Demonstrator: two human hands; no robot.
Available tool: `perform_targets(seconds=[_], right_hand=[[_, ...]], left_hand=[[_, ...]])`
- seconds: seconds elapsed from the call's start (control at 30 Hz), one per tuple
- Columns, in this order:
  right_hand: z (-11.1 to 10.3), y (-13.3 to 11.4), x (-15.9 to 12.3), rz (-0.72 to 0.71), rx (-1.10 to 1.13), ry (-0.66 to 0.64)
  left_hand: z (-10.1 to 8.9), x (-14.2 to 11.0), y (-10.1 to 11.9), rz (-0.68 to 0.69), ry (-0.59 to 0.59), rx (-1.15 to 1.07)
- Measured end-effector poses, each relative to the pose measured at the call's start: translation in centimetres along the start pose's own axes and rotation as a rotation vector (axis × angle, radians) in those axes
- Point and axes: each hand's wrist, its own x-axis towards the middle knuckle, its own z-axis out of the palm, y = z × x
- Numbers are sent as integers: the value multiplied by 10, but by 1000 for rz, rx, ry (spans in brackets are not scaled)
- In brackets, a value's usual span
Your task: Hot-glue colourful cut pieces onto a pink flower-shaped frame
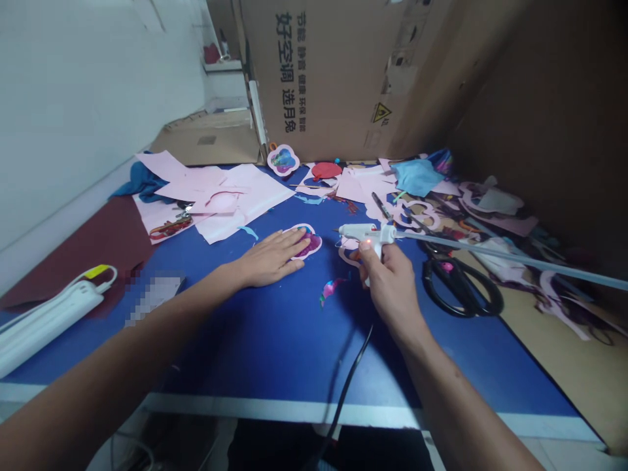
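Observation:
My left hand (275, 257) lies flat, fingers stretched out, over part of a flower-shaped piece (310, 243) with a pink rim and a shiny purple middle. The hand covers its left side. In my right hand (390, 275) is a white hot glue gun (360, 232), its nozzle pointing left toward the flower piece, a small red light glowing on it. A long clear glue stick (490, 254) runs out of its back to the right. Between my hands lies a shiny pink and green scrap (330, 289). A pink cut-out outline (347, 256) shows partly behind the gun.
Black-handled scissors (461, 288) lie right of my right hand. Pink sheets (235, 196) and another flower piece (283, 160) lie at the back, before a large cardboard box (338, 78). Fabric scraps heap at right. A white power strip (59, 320) lies left; a black cord (350, 376) crosses the front edge.

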Motion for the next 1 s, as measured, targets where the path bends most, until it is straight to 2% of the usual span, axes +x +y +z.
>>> perform_targets(seconds=[0.53, 0.7, 0.83, 1.0], right_hand=[[1, 3, 2, -4, -10, 11], [1, 2, 1, 3, -9, 5], [1, 1, 1, -10, -9, -5], [0, 3, 2, -15, -5, 6]], left_hand=[[0, -3, 0, 48, 0, -4], [-3, -6, 2, -12, 105, -57], [-3, 6, 11, -92, 139, -104], [7, 20, 17, -55, 88, -75]])
